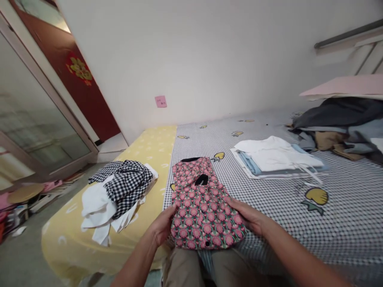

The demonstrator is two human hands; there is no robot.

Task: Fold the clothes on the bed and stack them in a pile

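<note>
A folded pink floral garment (202, 203) with black trim lies on the near edge of the checked bed sheet (344, 187), right in front of me. My left hand (163, 225) grips its lower left edge, fingers curled round the cloth. My right hand (249, 217) holds its lower right edge, fingers laid along and under the fabric. My knees in beige trousers show just below the garment.
A black-and-white checked cloth on white fabric (119, 191) lies on the yellow mattress (149, 147) to the left. A folded white and blue stack (275, 159) sits beyond on the right. Dark and grey clothes (341, 123) pile at far right. A glass door (36, 119) and clutter on the floor stand left.
</note>
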